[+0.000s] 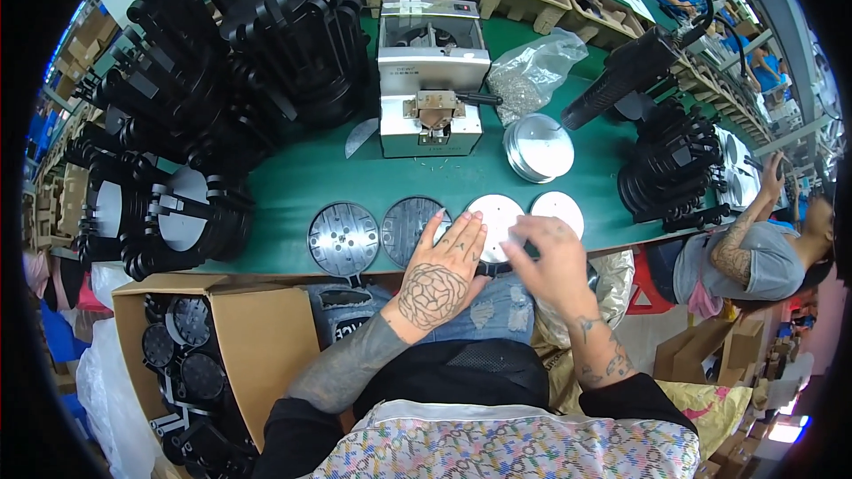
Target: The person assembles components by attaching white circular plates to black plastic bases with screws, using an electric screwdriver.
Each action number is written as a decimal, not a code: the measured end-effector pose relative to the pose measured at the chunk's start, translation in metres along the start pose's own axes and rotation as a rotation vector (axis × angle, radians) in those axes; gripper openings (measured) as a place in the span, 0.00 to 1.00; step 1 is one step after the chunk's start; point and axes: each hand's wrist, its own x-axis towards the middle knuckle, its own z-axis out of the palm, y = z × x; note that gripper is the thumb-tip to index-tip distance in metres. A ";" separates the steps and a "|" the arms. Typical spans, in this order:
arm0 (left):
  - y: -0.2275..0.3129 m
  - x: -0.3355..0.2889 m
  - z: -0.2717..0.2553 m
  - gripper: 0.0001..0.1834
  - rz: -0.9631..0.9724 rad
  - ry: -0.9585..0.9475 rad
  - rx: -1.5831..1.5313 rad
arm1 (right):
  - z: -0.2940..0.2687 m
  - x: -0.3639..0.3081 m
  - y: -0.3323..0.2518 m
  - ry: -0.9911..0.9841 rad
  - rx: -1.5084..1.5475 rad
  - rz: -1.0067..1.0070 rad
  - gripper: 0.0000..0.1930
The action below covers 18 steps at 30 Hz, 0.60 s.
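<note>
My left hand (pixel 439 282) lies back up, fingers stretched out and spread. Its fingertips rest over the left side of a white round plate (pixel 493 215) and the right part of a dark round plate (pixel 408 223). Just right of that white plate is my right hand (pixel 552 262), slightly blurred, with bent fingers and the thumb apart. I see nothing between them. A second white disc (pixel 558 213) sits partly behind the right hand. Left of the dark plate lies a grey-black round plate (pixel 344 239) with a small tab at the table's front edge.
A screw feeder (pixel 432 80) stands mid-table beside a clear bag of screws (pixel 532 75) and stacked silver discs (pixel 539 149). An electric screwdriver (pixel 621 80) hangs at right. Black stacked parts (pixel 297 44) flank both sides. A cardboard box (pixel 266 346) stands lower left; a co-worker (pixel 745 257) sits right.
</note>
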 end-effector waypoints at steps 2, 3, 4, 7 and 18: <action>0.000 -0.003 0.001 0.43 -0.005 0.016 -0.002 | 0.001 0.020 0.010 0.315 -0.087 0.047 0.25; 0.001 -0.004 0.000 0.43 -0.012 0.033 -0.005 | -0.003 0.034 0.011 0.469 -0.181 0.050 0.26; 0.002 -0.004 0.000 0.41 -0.003 0.035 -0.002 | -0.005 0.045 0.014 0.555 -0.230 0.082 0.31; 0.003 -0.011 -0.008 0.38 -0.009 0.075 -0.026 | -0.011 0.074 0.029 0.524 -0.187 0.163 0.37; -0.023 -0.075 -0.023 0.31 -0.259 0.281 -0.024 | -0.025 0.082 0.040 0.399 -0.027 0.220 0.41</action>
